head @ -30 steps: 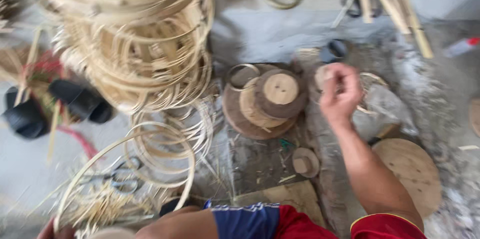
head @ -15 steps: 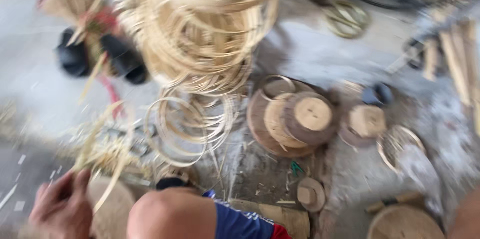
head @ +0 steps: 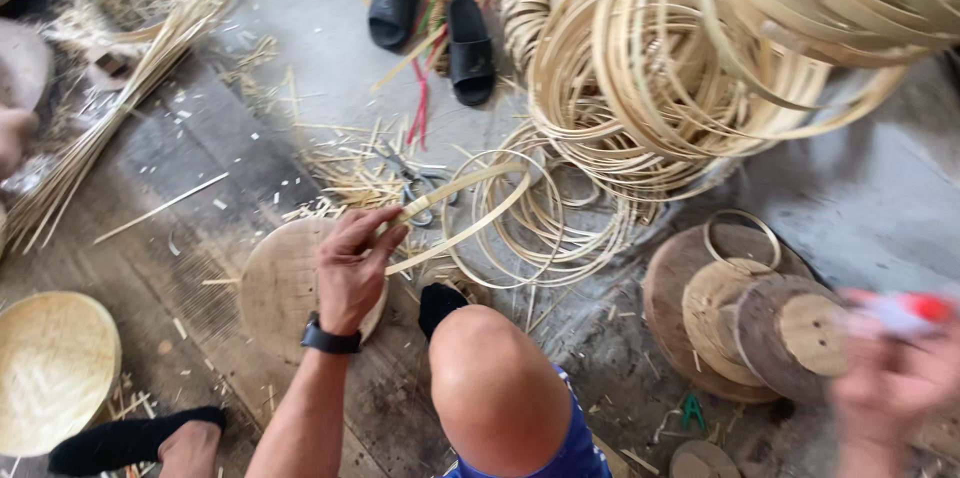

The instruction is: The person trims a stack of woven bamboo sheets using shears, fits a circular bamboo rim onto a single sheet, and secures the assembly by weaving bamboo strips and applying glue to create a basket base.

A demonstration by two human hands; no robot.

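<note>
On the floor, just in front of the person's bent knee (head: 495,378), the left hand (head: 352,268) is clenched on one end of a pale bamboo strip (head: 455,208) that curves into a loop; the fingers and thumb pinch it near the edge of a round wooden board (head: 275,288) lying flat under the hand. A black watch (head: 330,340) sits on this wrist. The strip's loop lies over a small heap of thin bamboo rings (head: 545,223) on the floor, and a pair of scissors (head: 415,183) rests just beside the strip among cut splinters. Higher up on the right, a big pile of bamboo hoops (head: 680,58) hangs or stands close to the camera. The right hand (head: 890,378) is at the lower right and very blurred; its grip is closed around a small white object with a red cap (head: 905,310), whose kind I cannot tell. Near this hand is a stack of round wooden discs (head: 745,313) with one thin ring on top. Two black sandals (head: 435,23) lie well apart from the hands at the top, beside red string. A shallow woven basket (head: 55,368) stands at the left edge, and a bundle of long bamboo splints (head: 100,128) lies across the upper left of the floor.
</note>
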